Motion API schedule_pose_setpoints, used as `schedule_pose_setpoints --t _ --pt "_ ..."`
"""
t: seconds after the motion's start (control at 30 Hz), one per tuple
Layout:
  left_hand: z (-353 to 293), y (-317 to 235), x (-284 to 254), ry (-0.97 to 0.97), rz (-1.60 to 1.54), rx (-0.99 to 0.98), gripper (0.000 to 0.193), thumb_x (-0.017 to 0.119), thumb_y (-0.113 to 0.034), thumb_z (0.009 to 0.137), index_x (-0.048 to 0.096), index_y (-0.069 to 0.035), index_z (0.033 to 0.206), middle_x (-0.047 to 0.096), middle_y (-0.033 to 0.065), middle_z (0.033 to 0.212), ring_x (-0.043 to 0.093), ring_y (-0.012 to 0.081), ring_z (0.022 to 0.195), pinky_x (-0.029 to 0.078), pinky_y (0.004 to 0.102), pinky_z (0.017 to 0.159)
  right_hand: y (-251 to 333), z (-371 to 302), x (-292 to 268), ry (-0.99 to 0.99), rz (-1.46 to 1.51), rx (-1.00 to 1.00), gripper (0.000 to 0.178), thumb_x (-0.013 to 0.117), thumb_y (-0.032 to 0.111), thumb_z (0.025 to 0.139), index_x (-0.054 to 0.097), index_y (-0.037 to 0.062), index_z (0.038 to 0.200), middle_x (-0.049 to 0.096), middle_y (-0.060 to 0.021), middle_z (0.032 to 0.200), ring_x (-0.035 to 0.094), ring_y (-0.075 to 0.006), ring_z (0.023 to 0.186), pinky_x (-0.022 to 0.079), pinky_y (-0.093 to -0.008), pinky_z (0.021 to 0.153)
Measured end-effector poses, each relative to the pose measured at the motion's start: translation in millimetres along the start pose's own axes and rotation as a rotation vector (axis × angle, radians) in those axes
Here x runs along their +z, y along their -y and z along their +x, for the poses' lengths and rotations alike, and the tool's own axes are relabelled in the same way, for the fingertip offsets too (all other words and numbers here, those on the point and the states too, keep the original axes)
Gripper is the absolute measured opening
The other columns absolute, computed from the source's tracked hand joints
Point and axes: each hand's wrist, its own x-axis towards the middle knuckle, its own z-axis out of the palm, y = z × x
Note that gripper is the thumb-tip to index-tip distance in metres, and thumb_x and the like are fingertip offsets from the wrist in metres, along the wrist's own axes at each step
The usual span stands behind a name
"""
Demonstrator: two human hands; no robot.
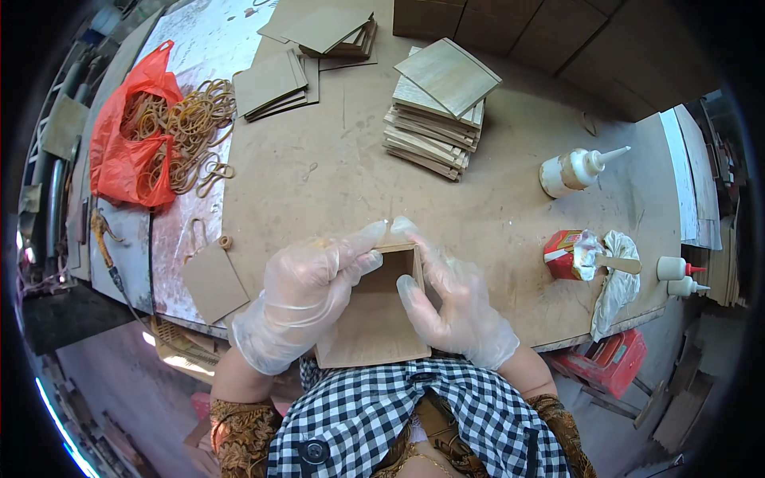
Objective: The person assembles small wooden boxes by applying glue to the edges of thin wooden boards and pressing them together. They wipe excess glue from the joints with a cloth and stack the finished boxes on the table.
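Observation:
A small open wooden box (373, 327) rests against my checked apron at the table's front edge, its inside showing. My left hand (307, 279), in a clear plastic glove, is closed on the box's far left corner, fingers and thumb pinching the rim. My right hand (458, 299), gloved alike, grips the right side wall, with its thumb inside the opening and its fingers along the outside and far corner. The box's left wall is mostly hidden behind my left hand.
Beyond the box stands a stack of thin wooden panels (434, 119). Flat brown boards (271, 84) lie back left, near a red plastic bag (131, 151) of rubber bands (195, 119). On the right are a glue bottle (567, 174) and a red glue container (564, 255) with a wooden stick.

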Motion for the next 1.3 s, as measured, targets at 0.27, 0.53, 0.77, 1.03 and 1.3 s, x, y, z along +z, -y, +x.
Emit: schedule_pose_setpoints --t 0.27,0.53,0.77,1.03,1.3 --pt "-1.3 -1.1 0.9 0.02 0.05 -0.04 0.029 0.071 -0.002 0.085 0.073 -0.008 0.114 0.071 0.011 0.082 0.067 0.0166 0.07 0.053 0.0273 0.065 16.1 7.2 -15.6 0.217 -0.226 0.052 0.068 0.063 0.013 0.081 0.038 -0.0201 0.135 0.067 -0.0239 0.087 0.068 -0.029 0.067 0.054 -0.0374 0.059" --pt "-0.4 2.5 2.5 -0.003 0.056 -0.008 0.032 0.073 -0.005 0.083 0.072 -0.012 0.114 0.07 0.0099 0.076 0.065 0.0224 0.063 0.052 0.0321 0.059 18.4 9.2 -12.8 0.202 -0.285 0.023 0.072 0.061 0.01 0.079 0.034 -0.0227 0.137 0.067 -0.0255 0.087 0.066 -0.0289 0.059 0.053 -0.0372 0.054" --pt "-2.0 3.6 1.3 0.005 0.057 -0.006 0.029 0.073 -0.008 0.084 0.073 -0.012 0.112 0.07 0.0107 0.075 0.065 0.0228 0.064 0.052 0.0322 0.058 19.6 12.4 -12.8 0.227 -0.357 0.004 0.069 0.06 0.011 0.079 0.037 -0.0253 0.133 0.067 -0.023 0.078 0.065 -0.0282 0.056 0.051 -0.0368 0.051" --pt "-3.1 13.9 10.1 -0.034 -0.042 0.039 0.029 0.071 -0.012 0.087 0.07 -0.011 0.116 0.07 0.0123 0.078 0.067 0.0229 0.064 0.052 0.0332 0.057 27.5 15.1 -18.7 0.378 -0.531 0.083 0.067 0.055 0.019 0.083 0.039 -0.0265 0.13 0.062 -0.016 0.059 0.063 -0.0297 0.051 0.047 -0.0417 0.047" --pt "-16.5 39.3 -2.1 -0.417 -1.332 -0.155 0.043 0.05 -0.029 0.103 0.054 0.001 0.134 0.055 0.0147 0.138 0.057 0.026 0.123 0.043 0.0371 0.103 35.0 16.2 -23.9 0.357 -0.25 0.346 0.07 0.051 0.041 0.098 0.036 -0.009 0.144 0.068 -0.0258 0.085 0.068 -0.0423 0.077 0.053 -0.0471 0.074"
